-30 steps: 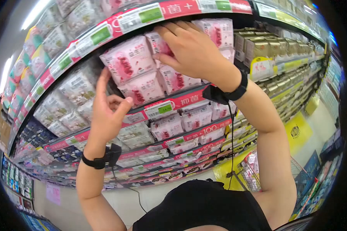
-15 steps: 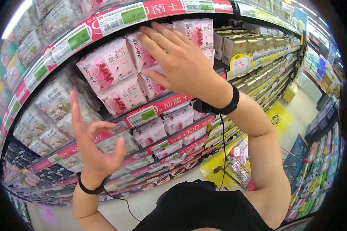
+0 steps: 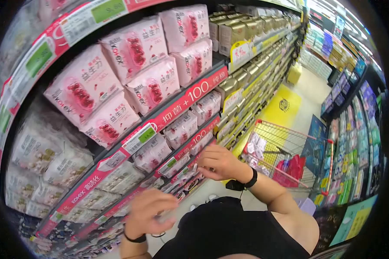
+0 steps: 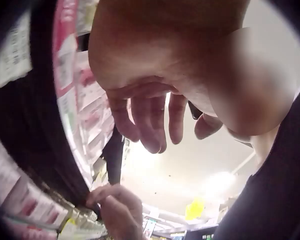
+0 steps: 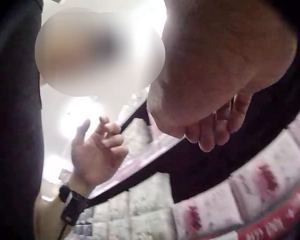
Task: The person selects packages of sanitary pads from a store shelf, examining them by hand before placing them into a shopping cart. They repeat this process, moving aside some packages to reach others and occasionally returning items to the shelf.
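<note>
Packets (image 3: 136, 48) on shelf (image 3: 170, 113), cart (image 3: 296, 132) to the right.

head view looks down and forward, close wrist views upward, all sharing the right hand (image 3: 221, 162).

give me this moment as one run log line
left hand: empty, fingers loosely bent | right hand: empty, fingers loosely curled | pink square plastic packs: stacked two high on red-edged shelf

Narrow dark gap above pink packs (image 3: 134, 49), below upper price rail (image 3: 73, 23); shopping cart (image 3: 296, 131) obstructs floor beyond right hand (image 3: 220, 162).
</note>
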Demonstrator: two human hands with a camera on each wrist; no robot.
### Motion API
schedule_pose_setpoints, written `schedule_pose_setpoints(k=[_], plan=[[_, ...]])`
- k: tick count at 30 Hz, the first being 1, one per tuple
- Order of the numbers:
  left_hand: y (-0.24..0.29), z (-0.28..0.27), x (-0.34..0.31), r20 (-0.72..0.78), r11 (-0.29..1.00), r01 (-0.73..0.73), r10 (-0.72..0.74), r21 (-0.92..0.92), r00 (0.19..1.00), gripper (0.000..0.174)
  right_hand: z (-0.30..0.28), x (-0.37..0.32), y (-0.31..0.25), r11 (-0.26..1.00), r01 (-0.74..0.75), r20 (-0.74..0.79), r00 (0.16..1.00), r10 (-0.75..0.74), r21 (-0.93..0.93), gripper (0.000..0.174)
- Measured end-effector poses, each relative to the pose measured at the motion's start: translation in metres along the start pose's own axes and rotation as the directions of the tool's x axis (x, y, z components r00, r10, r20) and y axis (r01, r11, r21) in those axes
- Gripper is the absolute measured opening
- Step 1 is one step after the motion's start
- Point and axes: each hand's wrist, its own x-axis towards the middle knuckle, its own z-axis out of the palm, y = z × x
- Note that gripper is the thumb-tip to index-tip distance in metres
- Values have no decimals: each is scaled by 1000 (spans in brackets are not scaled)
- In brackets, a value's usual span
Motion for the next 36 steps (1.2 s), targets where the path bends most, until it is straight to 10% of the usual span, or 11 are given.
schedule_pose_setpoints(k=[3, 10, 21, 30, 36], plan=[[-34, 37, -8, 27, 976, 178, -176, -126, 984, 30, 18, -88, -16, 893, -449, 35, 892, 450, -45, 13], [-96, 128, -13, 393, 892, 340, -210, -298, 895, 25, 8, -161, -86, 691, -702, 48, 694, 718, -172, 12], [-121, 303, -20, 530, 928, 151, 57, -341, 846, 22, 22, -197, -97, 786, -608, -68, 794, 604, -115, 15], [-75, 355, 37, 537, 670, 629, -388, -394, 749, 16, -82, -242, -72, 883, -469, -58, 882, 468, -1, 15], [-57, 437, 93, 600, 754, 554, -271, -355, 753, 18, -150, -347, -73, 783, -621, -52, 781, 623, 38, 11]])
